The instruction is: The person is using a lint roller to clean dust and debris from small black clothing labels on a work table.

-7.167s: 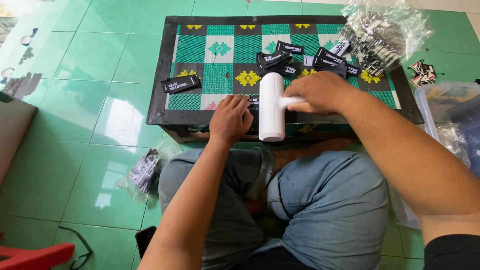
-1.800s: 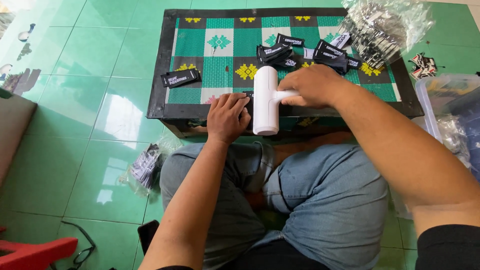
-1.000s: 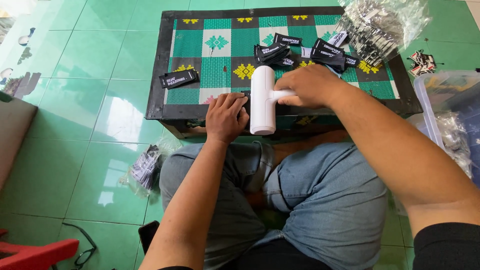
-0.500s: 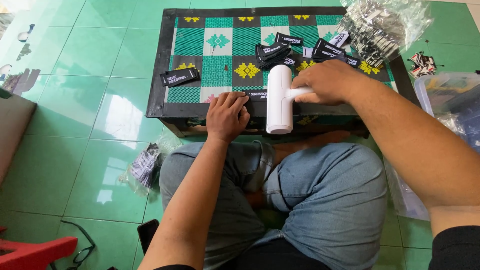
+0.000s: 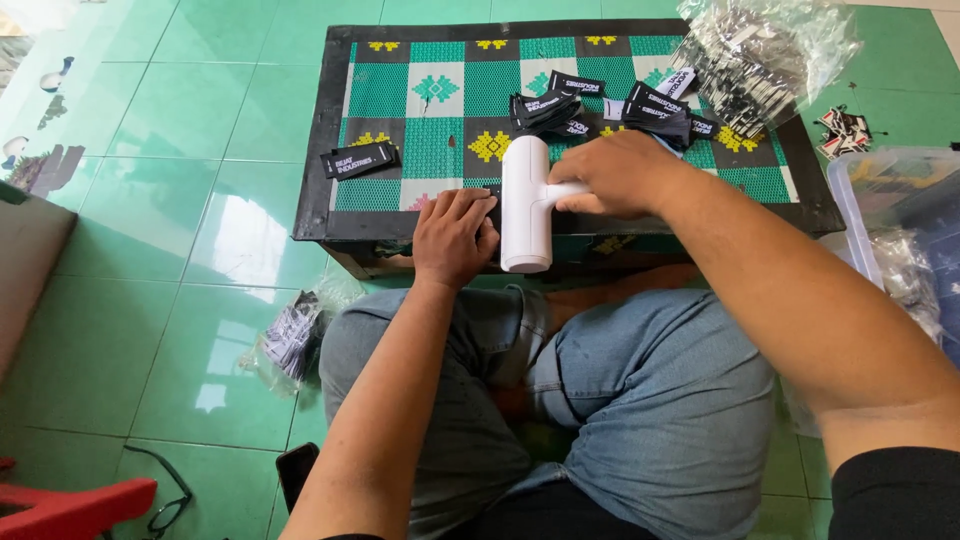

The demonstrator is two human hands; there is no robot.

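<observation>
Head view: white roller [image 5: 526, 205] lies near-to-far.

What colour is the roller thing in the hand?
White, plain all over: the roller in the right hand, head view.

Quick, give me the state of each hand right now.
Left hand: open, pressed palm-down on the near edge of the low table.
Right hand: closed around the handle of the white roller.

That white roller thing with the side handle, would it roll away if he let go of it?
Probably a little: the white roller is a smooth cylinder lying on its side across the table's front edge. The handle, gripped by the right hand, would likely stop it. It looks like stiff, light plastic.
</observation>
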